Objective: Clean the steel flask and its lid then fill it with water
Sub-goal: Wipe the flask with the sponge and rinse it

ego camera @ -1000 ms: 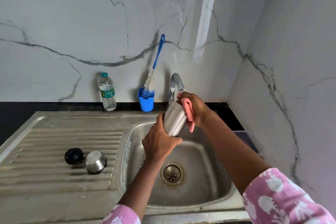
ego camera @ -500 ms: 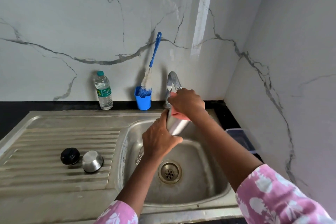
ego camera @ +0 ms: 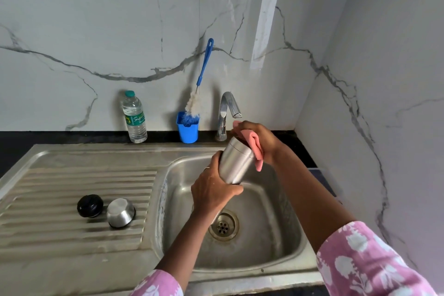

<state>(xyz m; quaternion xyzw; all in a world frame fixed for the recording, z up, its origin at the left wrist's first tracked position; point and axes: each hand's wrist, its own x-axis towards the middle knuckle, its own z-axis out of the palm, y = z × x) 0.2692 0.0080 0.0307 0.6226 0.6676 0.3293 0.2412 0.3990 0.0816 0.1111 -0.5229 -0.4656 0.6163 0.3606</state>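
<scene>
The steel flask point(ego camera: 236, 162) is held tilted over the sink basin point(ego camera: 276, 218), below the tap point(ego camera: 228, 109). My left hand point(ego camera: 212, 191) grips its lower end. My right hand point(ego camera: 258, 138) holds a pink cloth point(ego camera: 254, 149) against the flask's upper end, which the cloth and fingers hide. On the ribbed drainboard point(ego camera: 60, 187) to the left lie a black stopper point(ego camera: 90, 205) and a steel cap point(ego camera: 120, 211), side by side.
A water bottle point(ego camera: 134, 118) and a blue cup point(ego camera: 188, 128) with a blue-handled bottle brush point(ego camera: 200, 86) stand at the back wall. The drain point(ego camera: 223, 224) sits mid-basin. A marble wall closes in on the right.
The right hand with the pink cloth went down over the flask and came back up to its upper end. The left hand kept its grip. The camera shifted slightly.
</scene>
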